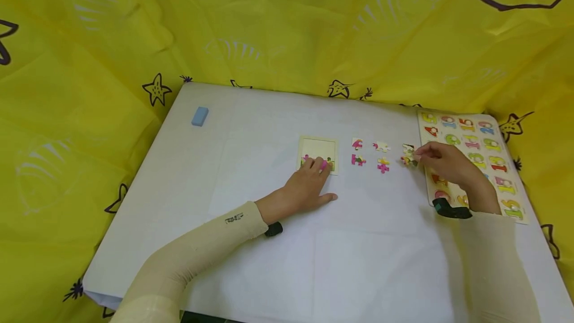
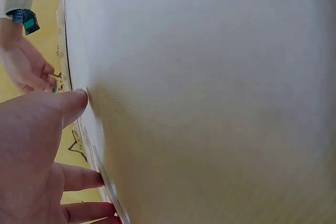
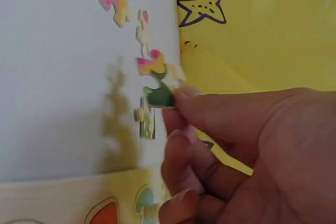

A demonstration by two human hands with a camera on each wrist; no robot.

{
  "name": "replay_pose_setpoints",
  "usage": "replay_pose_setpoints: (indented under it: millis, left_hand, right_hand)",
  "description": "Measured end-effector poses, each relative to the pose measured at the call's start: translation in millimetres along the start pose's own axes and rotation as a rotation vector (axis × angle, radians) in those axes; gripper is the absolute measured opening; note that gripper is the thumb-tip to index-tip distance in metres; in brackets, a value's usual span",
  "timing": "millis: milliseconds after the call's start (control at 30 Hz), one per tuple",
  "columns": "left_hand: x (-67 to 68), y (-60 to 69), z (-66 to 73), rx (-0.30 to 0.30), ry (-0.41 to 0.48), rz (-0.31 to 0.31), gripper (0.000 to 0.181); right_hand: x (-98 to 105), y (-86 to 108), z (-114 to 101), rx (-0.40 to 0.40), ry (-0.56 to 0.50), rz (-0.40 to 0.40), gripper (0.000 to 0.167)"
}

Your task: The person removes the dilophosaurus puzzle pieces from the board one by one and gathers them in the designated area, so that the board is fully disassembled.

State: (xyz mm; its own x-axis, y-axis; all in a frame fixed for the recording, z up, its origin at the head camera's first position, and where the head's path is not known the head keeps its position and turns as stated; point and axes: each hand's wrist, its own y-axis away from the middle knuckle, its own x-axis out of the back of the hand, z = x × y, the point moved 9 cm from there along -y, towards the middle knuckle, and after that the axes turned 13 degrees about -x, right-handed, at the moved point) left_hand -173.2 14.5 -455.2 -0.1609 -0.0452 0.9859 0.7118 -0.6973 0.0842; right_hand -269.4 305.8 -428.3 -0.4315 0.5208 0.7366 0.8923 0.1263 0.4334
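Note:
A small square puzzle tray (image 1: pixel 319 138) has colourful pieces along its lower part. My left hand (image 1: pixel 305 188) rests its fingertips on those pieces, thumb spread on the table; in the left wrist view the fingers (image 2: pixel 84 181) touch the tray's edge. My right hand (image 1: pixel 450 166) pinches a puzzle piece (image 3: pixel 160 85) with green, yellow and pink on it, raised above the table in the right wrist view. Another piece (image 1: pixel 408 148) lies just behind it. Between the tray and my right hand lie several loose pieces, among them a pink one (image 1: pixel 357 144) and a yellow-pink one (image 1: pixel 383 165).
A wooden number board (image 1: pixel 498 183) lies under and beyond my right hand at the table's right side. A blue block (image 1: pixel 200 116) sits at the back left of the white table (image 1: pixel 251 123). Yellow patterned cloth (image 1: pixel 278 29) hangs behind.

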Motion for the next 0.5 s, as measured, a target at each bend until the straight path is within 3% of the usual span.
replay_pose_setpoints:
  millis: [100, 200, 500]
  left_hand:
    - [-0.3, -0.1, -0.2, 0.005, -0.001, -0.004, 0.084]
    - [0.0, 0.1, -0.3, 0.008, -0.002, -0.003, 0.084]
    - [-1.3, -0.5, 1.0, 0.002, -0.011, -0.006, 0.084]
  right_hand:
    - [-4.6, 0.1, 11.3, -0.035, 0.003, -0.056, 0.034]
    - [-8.7, 0.1, 14.5, -0.044, 0.031, -0.059, 0.030]
    - [-13.8, 1.2, 8.2, -0.077, 0.153, 0.025, 0.026]
